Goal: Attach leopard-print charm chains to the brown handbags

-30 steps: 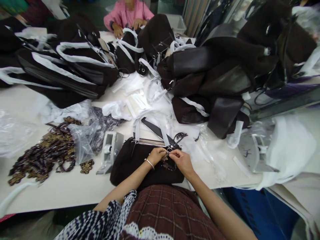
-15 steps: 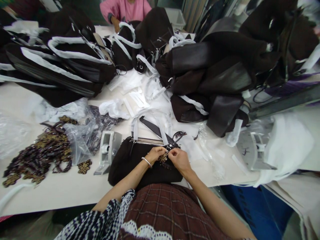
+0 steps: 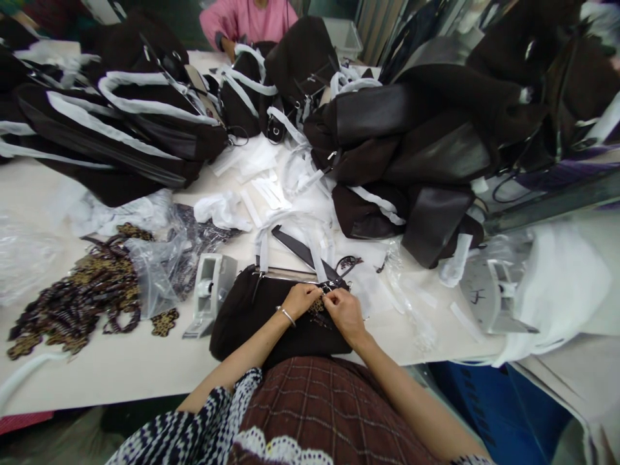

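Note:
A dark brown bag (image 3: 252,313) lies at the near table edge in front of me. Both my hands rest on its right top corner. My left hand (image 3: 300,300), with a thin bangle on the wrist, is closed in a pinch on a leopard-print charm (image 3: 317,306) at the bag's metal ring. My right hand (image 3: 341,311) is closed too, pinching the small metal clasp (image 3: 328,290) right beside the charm. The fingertips of both hands nearly touch. A black strap (image 3: 300,248) runs away from the bag's corner.
A grey tape dispenser (image 3: 210,290) stands left of the bag. Leopard-print charms (image 3: 72,303) and plastic bags lie at the left. Piles of dark bags (image 3: 411,142) with white-wrapped handles fill the far table. A person in pink (image 3: 247,19) works opposite. White paper strips (image 3: 290,194) lie mid-table.
My hands stay on the bag's corner, with only small finger movements at the clasp. The view has shifted slightly.

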A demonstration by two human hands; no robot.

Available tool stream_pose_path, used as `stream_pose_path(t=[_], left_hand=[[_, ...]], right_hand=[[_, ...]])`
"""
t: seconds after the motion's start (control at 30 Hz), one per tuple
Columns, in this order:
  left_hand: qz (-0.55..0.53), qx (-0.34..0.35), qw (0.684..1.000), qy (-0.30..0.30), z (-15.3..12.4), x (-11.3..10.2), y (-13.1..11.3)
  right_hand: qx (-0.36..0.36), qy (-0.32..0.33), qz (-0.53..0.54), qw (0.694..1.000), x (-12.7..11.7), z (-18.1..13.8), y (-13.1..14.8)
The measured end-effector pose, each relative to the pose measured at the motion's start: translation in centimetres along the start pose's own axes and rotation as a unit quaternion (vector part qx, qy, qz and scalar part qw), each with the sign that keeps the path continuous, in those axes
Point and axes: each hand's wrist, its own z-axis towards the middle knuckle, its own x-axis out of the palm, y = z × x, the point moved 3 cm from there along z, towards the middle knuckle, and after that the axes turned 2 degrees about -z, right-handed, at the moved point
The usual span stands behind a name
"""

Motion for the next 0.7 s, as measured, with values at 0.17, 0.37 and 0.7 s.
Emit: stream_pose_path(t=[0.17,0.37,0.7], left_hand=[[0.115,-0.008,0.993,-0.039,-0.3,-0.1,-1.0],[0.262,0.114,0.958,-0.027,-1.4,0.7,-1.8],[0.170,0.061,0.983,-0.014,0.4,0.5,-0.4]], right_hand=[[-0.025,0.009,0.028,0.999,0.0,-0.4,-0.4],[-0.050,0.035,0.033,0.998,0.0,-0.5,-0.7],[-0.004,0.028,0.057,0.998,0.6,-0.4,-1.3]])
